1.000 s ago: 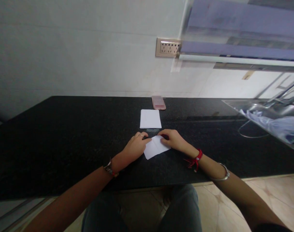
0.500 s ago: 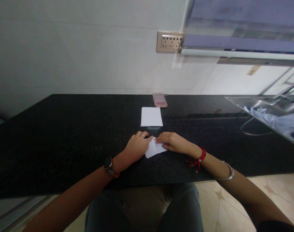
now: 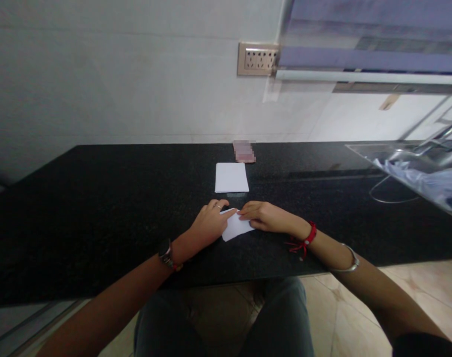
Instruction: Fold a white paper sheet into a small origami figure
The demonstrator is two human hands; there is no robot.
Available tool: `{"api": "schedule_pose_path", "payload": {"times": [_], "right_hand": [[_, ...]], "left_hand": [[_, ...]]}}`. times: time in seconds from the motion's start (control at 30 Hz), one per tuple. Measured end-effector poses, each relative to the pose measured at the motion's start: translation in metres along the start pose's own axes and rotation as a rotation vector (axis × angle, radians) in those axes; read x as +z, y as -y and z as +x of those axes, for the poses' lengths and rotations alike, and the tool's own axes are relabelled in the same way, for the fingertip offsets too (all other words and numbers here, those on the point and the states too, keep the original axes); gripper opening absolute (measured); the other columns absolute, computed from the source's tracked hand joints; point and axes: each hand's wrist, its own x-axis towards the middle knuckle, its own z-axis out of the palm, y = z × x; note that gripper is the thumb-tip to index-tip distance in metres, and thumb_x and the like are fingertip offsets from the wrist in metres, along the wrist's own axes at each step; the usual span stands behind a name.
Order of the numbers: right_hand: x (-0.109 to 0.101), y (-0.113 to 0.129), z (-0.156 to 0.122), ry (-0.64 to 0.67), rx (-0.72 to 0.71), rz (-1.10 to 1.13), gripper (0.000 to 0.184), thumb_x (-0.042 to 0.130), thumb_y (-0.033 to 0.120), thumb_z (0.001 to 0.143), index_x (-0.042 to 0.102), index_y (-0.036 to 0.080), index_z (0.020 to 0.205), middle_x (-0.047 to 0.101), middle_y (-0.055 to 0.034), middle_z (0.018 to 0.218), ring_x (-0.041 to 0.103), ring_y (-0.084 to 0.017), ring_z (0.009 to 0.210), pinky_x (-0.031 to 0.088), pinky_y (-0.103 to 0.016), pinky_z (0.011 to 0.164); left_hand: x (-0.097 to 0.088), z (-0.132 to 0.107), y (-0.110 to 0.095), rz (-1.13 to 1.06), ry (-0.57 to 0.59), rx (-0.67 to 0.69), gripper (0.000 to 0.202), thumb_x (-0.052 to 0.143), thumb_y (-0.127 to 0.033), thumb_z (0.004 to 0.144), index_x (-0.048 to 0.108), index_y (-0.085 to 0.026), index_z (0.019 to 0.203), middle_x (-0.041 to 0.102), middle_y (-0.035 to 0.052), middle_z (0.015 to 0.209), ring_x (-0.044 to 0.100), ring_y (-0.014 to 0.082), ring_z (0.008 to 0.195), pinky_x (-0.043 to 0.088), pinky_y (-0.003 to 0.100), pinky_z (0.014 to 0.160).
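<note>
Folded white paper (image 3: 234, 230) lies flat on the black counter (image 3: 110, 213), between the front edge and a white paper stack (image 3: 231, 177). Left hand (image 3: 210, 223): fingers on the paper's left side, one digit extended across its top. Right hand (image 3: 267, 217): fingers bent together over the right side, covering that end. Whether either hand pinches the sheet cannot be told. A blurred pinkish item (image 3: 244, 150) lies behind the stack at the back edge, below a wall socket (image 3: 258, 59). Toward the right end: a sink (image 3: 374, 154) containing crumpled pale plastic (image 3: 430, 181).
</note>
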Motion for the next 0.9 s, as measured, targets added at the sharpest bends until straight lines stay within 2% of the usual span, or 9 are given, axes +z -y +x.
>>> {"api": "schedule_pose_path", "payload": {"times": [0.17, 0.37, 0.5, 0.63, 0.77, 0.9], "right_hand": [[-0.003, 0.001, -0.001, 0.011, 0.017, 0.042, 0.029, 0.049, 0.008, 0.075, 0.061, 0.009, 0.102, 0.061, -0.011, 0.105, 0.051, -0.017, 0.102, 0.042, -0.034, 0.09], [-0.006, 0.001, -0.003, 0.02, 0.037, 0.068, 0.026, 0.051, 0.011, 0.075, 0.062, 0.008, 0.099, 0.061, -0.012, 0.103, 0.053, -0.016, 0.099, 0.042, -0.031, 0.089], [-0.007, 0.0, -0.005, 0.038, 0.045, 0.076, 0.028, 0.052, 0.012, 0.076, 0.061, 0.009, 0.102, 0.059, -0.0119, 0.108, 0.051, -0.016, 0.102, 0.041, -0.032, 0.091], [-0.01, 0.0, -0.007, 0.063, 0.042, 0.067, 0.032, 0.053, 0.015, 0.076, 0.059, 0.01, 0.106, 0.055, -0.0127, 0.115, 0.049, -0.018, 0.106, 0.04, -0.033, 0.092], [-0.012, 0.004, -0.006, 0.063, 0.041, 0.055, 0.03, 0.053, 0.016, 0.077, 0.06, 0.009, 0.105, 0.058, -0.0126, 0.111, 0.049, -0.018, 0.106, 0.039, -0.034, 0.092], [-0.011, 0.009, -0.007, 0.069, 0.119, 0.048, 0.026, 0.052, 0.018, 0.078, 0.062, 0.011, 0.102, 0.062, -0.0111, 0.105, 0.052, -0.018, 0.102, 0.041, -0.033, 0.089]], "left_hand": [[-0.003, 0.0, -0.001, -0.005, 0.017, 0.014, 0.04, 0.044, -0.012, 0.079, 0.05, -0.023, 0.116, 0.048, 0.0077, 0.118, 0.041, 0.0246, 0.103, 0.041, 0.035, 0.076], [-0.001, 0.001, -0.003, 0.023, 0.031, 0.116, 0.035, 0.039, -0.011, 0.082, 0.048, -0.018, 0.116, 0.053, 0.007, 0.114, 0.045, 0.0215, 0.1, 0.042, 0.031, 0.072], [-0.002, 0.002, -0.005, 0.043, 0.031, 0.111, 0.032, 0.039, -0.012, 0.083, 0.049, -0.016, 0.113, 0.056, 0.0078, 0.109, 0.048, 0.0211, 0.097, 0.042, 0.03, 0.07], [-0.004, 0.002, -0.005, 0.061, 0.028, 0.147, 0.031, 0.036, -0.013, 0.086, 0.048, -0.014, 0.115, 0.052, 0.0096, 0.116, 0.046, 0.0222, 0.103, 0.042, 0.032, 0.072], [-0.006, 0.002, -0.006, 0.052, 0.044, 0.164, 0.032, 0.037, -0.012, 0.086, 0.047, -0.012, 0.116, 0.052, 0.0107, 0.118, 0.047, 0.0221, 0.103, 0.042, 0.032, 0.074], [-0.007, 0.003, -0.007, 0.053, 0.039, 0.163, 0.031, 0.037, -0.011, 0.085, 0.048, -0.012, 0.114, 0.053, 0.0113, 0.116, 0.048, 0.022, 0.1, 0.042, 0.033, 0.073]]}}
